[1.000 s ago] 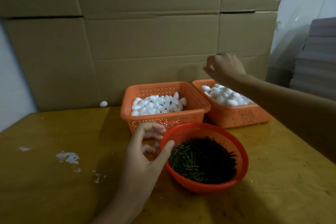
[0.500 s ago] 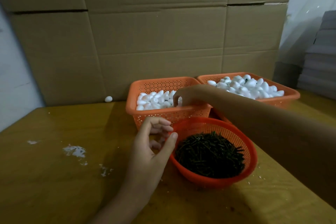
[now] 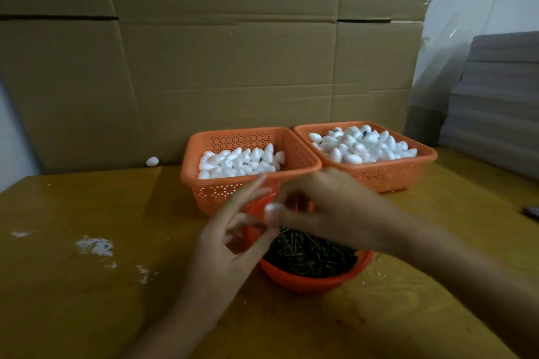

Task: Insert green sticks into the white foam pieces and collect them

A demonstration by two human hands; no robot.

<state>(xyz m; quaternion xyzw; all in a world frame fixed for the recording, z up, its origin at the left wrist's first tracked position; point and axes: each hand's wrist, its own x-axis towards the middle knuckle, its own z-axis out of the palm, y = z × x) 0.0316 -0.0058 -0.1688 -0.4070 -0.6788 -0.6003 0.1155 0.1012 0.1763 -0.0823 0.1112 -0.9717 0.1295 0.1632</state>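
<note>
Above the stick bowl point(image 3: 315, 278), right hand point(image 3: 329, 210) now meeting left hand point(image 3: 230, 245), foam piece point(image 3: 272, 213) between

Background around the tabletop point(image 3: 87, 300)

Flattened cardboard boxes point(image 3: 221, 61) are leaning behind it; grey stacked sheets point(image 3: 495, 96) are sitting at its right; white crumbs point(image 3: 94, 246) are lying on its left.

Orange perforated baskets point(image 3: 294, 151), white foam pcs point(image 3: 239, 162), dk-green sticks point(image 3: 309, 255).
</note>
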